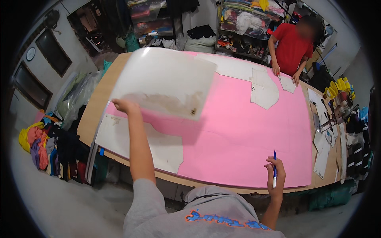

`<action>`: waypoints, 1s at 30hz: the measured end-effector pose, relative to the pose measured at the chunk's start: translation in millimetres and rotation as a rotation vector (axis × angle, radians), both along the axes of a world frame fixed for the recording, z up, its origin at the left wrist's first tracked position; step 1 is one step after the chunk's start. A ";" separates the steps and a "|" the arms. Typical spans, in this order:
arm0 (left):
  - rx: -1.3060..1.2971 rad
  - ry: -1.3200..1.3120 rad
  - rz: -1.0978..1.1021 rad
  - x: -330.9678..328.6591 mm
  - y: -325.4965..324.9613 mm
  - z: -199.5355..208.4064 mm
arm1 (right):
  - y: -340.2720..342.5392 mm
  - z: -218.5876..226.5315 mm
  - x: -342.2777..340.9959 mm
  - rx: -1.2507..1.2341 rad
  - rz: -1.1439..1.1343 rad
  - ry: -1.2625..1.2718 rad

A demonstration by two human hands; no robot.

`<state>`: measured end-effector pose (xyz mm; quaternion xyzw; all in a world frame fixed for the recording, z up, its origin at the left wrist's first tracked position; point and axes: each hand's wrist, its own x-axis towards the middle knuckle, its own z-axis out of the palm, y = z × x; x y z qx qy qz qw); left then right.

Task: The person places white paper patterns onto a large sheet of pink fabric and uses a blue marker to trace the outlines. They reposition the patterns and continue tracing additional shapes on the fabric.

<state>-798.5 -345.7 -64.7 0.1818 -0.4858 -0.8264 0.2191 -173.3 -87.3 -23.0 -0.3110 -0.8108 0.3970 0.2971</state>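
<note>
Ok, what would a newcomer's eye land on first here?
The bright pink fabric spread across the table. Next, the large whitish sheet at the left, its near-left edge in the left hand. Then the blue pen in the right hand, by the fabric's near-right part.

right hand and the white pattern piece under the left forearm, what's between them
In the head view, only pink fabric lies between the right hand and the white pattern piece; no other piece covers that stretch.
</note>
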 end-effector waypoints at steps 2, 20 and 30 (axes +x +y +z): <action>-0.125 -0.026 0.025 -56.0 -19.2 25.6 | 4.1 1.7 -7.0 0.058 0.036 -0.008; -0.422 0.028 -1.902 377.3 72.3 -131.0 | -13.8 -19.0 -13.6 -0.037 0.057 0.048; -0.502 0.576 -2.742 481.0 46.9 -0.2 | -9.4 -92.0 50.8 -0.011 -0.107 -0.059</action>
